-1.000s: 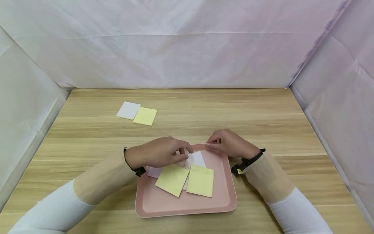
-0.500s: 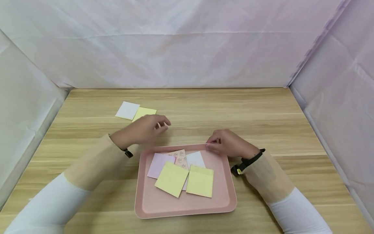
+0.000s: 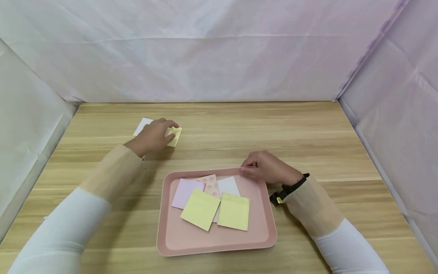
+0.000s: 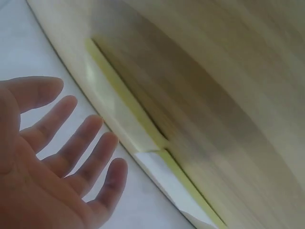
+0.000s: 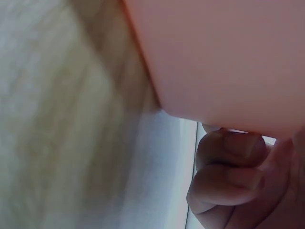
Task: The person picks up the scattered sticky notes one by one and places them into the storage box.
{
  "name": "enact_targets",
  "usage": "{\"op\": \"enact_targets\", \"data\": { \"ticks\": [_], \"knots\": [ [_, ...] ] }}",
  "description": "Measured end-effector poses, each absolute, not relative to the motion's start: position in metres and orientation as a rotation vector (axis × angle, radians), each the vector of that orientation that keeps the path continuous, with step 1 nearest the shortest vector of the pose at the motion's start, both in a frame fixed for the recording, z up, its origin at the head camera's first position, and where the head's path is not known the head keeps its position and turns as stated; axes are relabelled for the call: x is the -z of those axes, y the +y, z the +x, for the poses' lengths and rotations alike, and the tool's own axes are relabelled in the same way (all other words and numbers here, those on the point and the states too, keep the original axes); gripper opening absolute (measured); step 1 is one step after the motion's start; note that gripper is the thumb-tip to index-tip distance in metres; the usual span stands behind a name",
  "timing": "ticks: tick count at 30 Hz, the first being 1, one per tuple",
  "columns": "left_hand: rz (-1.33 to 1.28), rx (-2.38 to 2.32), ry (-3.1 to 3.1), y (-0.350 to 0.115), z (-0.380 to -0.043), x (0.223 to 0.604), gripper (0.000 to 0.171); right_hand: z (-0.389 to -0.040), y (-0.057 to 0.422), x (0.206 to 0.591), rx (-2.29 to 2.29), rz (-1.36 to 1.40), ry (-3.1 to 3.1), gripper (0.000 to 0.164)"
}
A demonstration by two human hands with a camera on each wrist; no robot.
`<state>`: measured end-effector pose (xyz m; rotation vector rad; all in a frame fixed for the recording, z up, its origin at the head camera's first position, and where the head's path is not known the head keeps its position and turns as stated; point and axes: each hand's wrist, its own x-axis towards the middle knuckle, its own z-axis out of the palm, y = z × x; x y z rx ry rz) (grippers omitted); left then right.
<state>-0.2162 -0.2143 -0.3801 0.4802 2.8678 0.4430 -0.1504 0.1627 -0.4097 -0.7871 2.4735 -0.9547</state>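
My left hand [image 3: 152,135] hovers over a yellow sticky-note pad [image 3: 177,133] at the back left of the table, its thumb and fingers apart. In the left wrist view those fingers spread loosely beside the yellow pad, holding nothing. A white sticky-note pad [image 3: 142,125] lies against that pad, partly hidden by the hand. At the far right corner of a pink tray [image 3: 261,232], my right hand [image 3: 270,167] pinches the rim. The right wrist view shows its curled fingers against the tray's edge.
Inside the tray lie two yellow pads, one left [image 3: 201,210] and one right, overlapping a lilac pad [image 3: 185,192], a patterned pink pad [image 3: 210,182] and a white pad [image 3: 228,186]. White cloth walls [image 3: 212,68] enclose the wooden table [image 3: 308,140] at the back and sides.
My left hand has left the tray and moved back and left to the pads on the table, uncovering the lilac and patterned pads. The right hand has stayed at the tray's corner.
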Motion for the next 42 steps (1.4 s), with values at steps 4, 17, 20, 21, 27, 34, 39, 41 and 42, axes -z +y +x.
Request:
{"op": "enact_targets", "data": {
  "ticks": [4, 17, 20, 21, 27, 34, 39, 41, 42],
  "knots": [
    [0.500, -0.416, 2.858, -0.222, -0.222, 0.386, 0.042, -0.151, 0.163, 0.411, 0.940, -0.763, 2.451, 0.011],
    [0.483, -0.318, 2.793, -0.229, -0.227, 0.393, 0.056, -0.149, 0.163, 0.411, 0.935, -0.776, 2.445, 0.010],
    [0.501, -0.311, 2.810, -0.231, -0.226, 0.392, 0.058, -0.150, 0.162, 0.411, 0.933, -0.779, 2.451, 0.010],
    [0.508, -0.315, 2.816, -0.231, -0.226, 0.391, 0.060, -0.150, 0.162, 0.410, 0.934, -0.775, 2.452, 0.010],
    [0.524, -0.315, 2.839, -0.232, -0.225, 0.390, 0.064, -0.150, 0.163, 0.411, 0.942, -0.778, 2.445, 0.010],
    [0.557, -0.313, 2.851, -0.233, -0.226, 0.390, 0.064, -0.151, 0.163, 0.413, 0.936, -0.789, 2.456, 0.010],
    [0.530, -0.345, 2.852, -0.233, -0.224, 0.387, 0.063, -0.151, 0.163, 0.413, 0.933, -0.801, 2.463, 0.010],
    [0.515, -0.362, 2.852, -0.234, -0.223, 0.387, 0.064, -0.152, 0.163, 0.413, 0.928, -0.804, 2.469, 0.010],
    [0.507, -0.366, 2.854, -0.234, -0.223, 0.386, 0.065, -0.152, 0.163, 0.414, 0.924, -0.805, 2.470, 0.011]
  ]
}}
